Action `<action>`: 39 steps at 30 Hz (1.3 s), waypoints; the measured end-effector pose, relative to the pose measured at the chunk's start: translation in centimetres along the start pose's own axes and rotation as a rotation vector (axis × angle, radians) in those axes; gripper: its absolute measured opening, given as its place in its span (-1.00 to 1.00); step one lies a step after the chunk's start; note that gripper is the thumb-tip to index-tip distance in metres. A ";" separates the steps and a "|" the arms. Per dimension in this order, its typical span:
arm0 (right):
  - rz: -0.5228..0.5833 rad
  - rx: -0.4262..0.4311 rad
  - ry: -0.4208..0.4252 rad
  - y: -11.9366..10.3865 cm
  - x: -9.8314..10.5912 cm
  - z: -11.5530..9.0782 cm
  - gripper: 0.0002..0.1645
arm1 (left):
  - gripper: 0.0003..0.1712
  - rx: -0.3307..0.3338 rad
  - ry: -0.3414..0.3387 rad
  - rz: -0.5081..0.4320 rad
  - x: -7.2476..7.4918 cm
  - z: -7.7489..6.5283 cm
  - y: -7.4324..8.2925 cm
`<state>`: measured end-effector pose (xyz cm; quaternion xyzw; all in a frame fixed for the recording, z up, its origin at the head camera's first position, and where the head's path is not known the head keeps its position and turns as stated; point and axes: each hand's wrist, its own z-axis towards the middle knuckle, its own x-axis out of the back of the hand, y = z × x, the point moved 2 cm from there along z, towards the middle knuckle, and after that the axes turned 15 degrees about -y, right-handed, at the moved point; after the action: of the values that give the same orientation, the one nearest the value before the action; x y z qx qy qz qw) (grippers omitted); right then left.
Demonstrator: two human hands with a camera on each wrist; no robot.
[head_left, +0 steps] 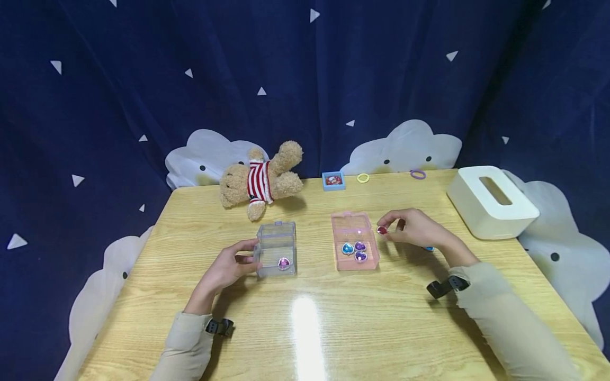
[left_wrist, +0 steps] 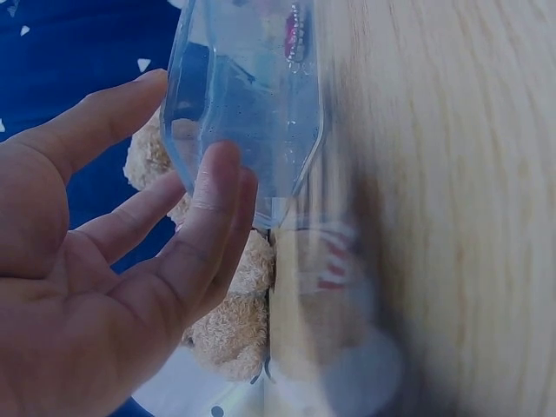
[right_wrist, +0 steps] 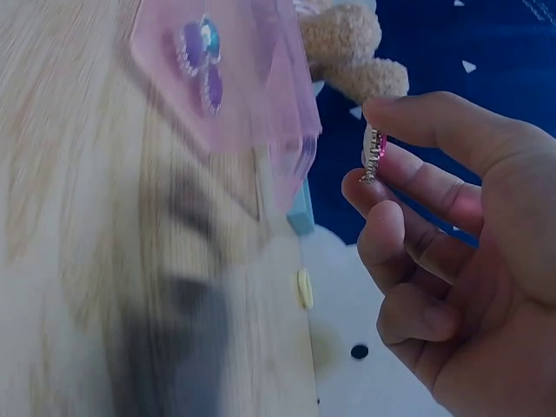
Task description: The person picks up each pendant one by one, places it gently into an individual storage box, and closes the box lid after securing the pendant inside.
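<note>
My right hand (head_left: 413,227) pinches a red gem (head_left: 382,230) with a silver beaded rim between thumb and fingertips, just off the right side of an open pink transparent box (head_left: 337,259). In the right wrist view, the gem (right_wrist: 373,156) is seen edge-on above the table. One blue gem (head_left: 348,248) and two purple gems (head_left: 360,256) lie inside the pink box. My left hand (head_left: 233,264) rests its extended fingertips against the left side of an open clear box (head_left: 276,242). Inside that box lies one pink gem (head_left: 284,263).
A blue piece (head_left: 429,248) lies partly hidden under my right wrist. Along the back are a teddy bear (head_left: 259,182), a small blue square frame (head_left: 333,181), a yellow ring (head_left: 363,178) and a purple ring (head_left: 418,174). A white tissue box (head_left: 493,203) stands at the right edge.
</note>
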<state>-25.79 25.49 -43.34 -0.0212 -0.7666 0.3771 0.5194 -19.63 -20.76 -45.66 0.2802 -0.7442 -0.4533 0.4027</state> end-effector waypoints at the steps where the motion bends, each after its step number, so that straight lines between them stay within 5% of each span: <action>1: 0.000 0.005 0.002 -0.2 -0.1 0.3 -0.71 | -0.19 -0.001 0.001 0.000 0.0 0.0 0.0; 20: 0.074 0.121 -0.044 -7.0 -2.7 5.5 -0.68 | -0.20 -0.007 0.002 -0.008 0.1 0.1 0.0; 39: -0.016 0.205 -0.154 -13.5 -6.4 9.3 -0.66 | -0.20 -0.001 0.003 0.007 -0.1 -0.1 0.0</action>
<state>-25.54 7.94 -41.84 0.0671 -0.7616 0.4500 0.4615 -19.50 -20.73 -45.62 0.2780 -0.7445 -0.4517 0.4055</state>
